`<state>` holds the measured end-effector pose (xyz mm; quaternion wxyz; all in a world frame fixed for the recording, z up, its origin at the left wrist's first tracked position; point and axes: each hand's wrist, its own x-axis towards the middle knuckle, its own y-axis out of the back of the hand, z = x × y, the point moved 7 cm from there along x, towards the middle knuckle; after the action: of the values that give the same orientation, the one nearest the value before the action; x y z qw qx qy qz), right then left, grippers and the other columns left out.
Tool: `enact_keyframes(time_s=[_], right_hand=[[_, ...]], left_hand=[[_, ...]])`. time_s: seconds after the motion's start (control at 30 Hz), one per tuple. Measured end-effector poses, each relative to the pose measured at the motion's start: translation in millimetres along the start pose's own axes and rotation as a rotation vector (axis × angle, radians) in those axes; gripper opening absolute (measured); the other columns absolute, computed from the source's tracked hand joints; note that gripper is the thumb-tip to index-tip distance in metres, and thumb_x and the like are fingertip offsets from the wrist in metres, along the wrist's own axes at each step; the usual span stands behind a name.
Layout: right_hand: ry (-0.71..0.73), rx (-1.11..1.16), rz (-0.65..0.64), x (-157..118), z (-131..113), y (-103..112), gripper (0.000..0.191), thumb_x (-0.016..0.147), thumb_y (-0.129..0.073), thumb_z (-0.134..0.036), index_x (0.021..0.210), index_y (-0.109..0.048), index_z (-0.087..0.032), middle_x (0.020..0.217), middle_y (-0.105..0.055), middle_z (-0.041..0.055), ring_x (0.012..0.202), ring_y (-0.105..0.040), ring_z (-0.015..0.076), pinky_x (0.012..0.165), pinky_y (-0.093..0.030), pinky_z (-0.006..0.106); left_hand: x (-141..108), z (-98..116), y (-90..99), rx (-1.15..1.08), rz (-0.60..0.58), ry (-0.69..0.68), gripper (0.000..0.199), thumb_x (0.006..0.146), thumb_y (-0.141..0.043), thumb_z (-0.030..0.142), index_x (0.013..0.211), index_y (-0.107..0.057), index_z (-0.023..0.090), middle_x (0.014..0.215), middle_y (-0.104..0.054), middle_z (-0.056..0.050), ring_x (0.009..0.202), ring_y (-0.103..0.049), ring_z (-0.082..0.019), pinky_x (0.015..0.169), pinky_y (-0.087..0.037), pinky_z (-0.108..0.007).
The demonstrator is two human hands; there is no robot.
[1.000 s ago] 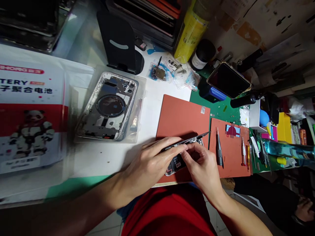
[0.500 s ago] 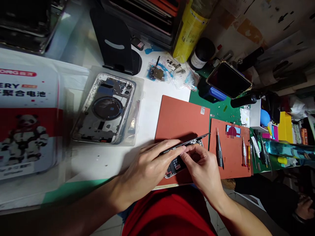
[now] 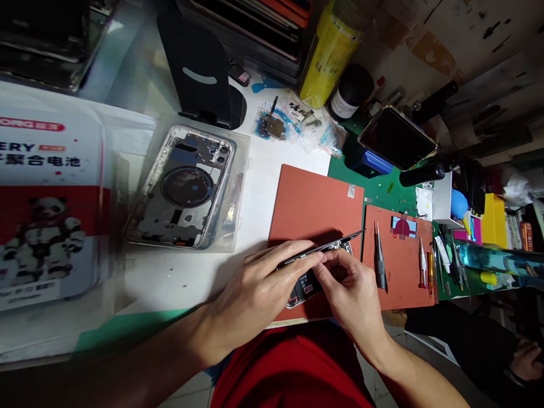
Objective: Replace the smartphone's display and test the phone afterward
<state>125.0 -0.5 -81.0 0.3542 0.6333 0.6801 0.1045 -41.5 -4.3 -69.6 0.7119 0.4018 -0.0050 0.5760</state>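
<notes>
One held phone (image 3: 309,286), two orange mats (image 3: 312,198)

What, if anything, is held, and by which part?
The left hand holds a thin, flat black phone panel near its left end; what the right hand pinches, if anything, cannot be told.

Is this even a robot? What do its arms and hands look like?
No, these are a person's own. The left hand and right hand wear no gloves, and I see no ring, watch or marking. The forearms are bare as far as the picture shows, with no sleeves or cables. Between them shows a red garment.
</notes>
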Motion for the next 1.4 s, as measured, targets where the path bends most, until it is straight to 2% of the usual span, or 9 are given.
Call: enact_keyframes(time_s=[0.33,0.5,0.77,1.4], right_hand=[[-0.023,0.064,-0.022,-2.8,9.3,-0.2,0.023,0.097,-0.068,-0.041,0.086,-0.073,-0.022,0.074,-0.07,0.0014,0.062,-0.058,0.0146,0.059,-0.046,0.027],[-0.017,0.058,-0.014,0.1,3.3,-0.6,0.026,0.096,-0.066,-0.043,0.083,-0.073,-0.022,0.07,-0.067,-0.0002,0.058,-0.053,0.0128,0.054,-0.041,0.025],[-0.025,0.056,-0.009,0.8,2.2,-1.7,0.025,0.096,-0.065,-0.04,0.083,-0.073,-0.021,0.068,-0.066,-0.0005,0.057,-0.053,0.0124,0.052,-0.039,0.025],[0.097,-0.015,-0.02,2.8,-6.4,-0.5,0.018,0.097,-0.063,-0.03,0.084,-0.071,-0.021,0.071,-0.069,-0.002,0.062,-0.059,0.0119,0.06,-0.045,0.024]], left_hand=[[-1.2,0.1,0.6,0.008,-0.011,0.027,0.04,0.098,-0.06,-0.003,0.133,-0.068,0.016,0.129,-0.074,-0.007,0.116,-0.072,-0.016,0.108,-0.058,-0.033],[0.8,0.1,-0.4,0.007,-0.015,0.036,0.043,0.096,-0.061,-0.004,0.134,-0.068,0.016,0.129,-0.074,-0.006,0.116,-0.072,-0.016,0.108,-0.058,-0.032],[0.1,0.9,1.2,-0.003,-0.009,0.058,0.044,0.097,-0.062,-0.004,0.134,-0.067,0.018,0.129,-0.074,-0.005,0.116,-0.071,-0.015,0.109,-0.056,-0.029],[-1.1,1.3,-1.5,0.016,-0.007,0.034,0.039,0.1,-0.06,0.0,0.135,-0.066,0.017,0.128,-0.074,-0.006,0.115,-0.072,-0.015,0.108,-0.055,-0.031]])
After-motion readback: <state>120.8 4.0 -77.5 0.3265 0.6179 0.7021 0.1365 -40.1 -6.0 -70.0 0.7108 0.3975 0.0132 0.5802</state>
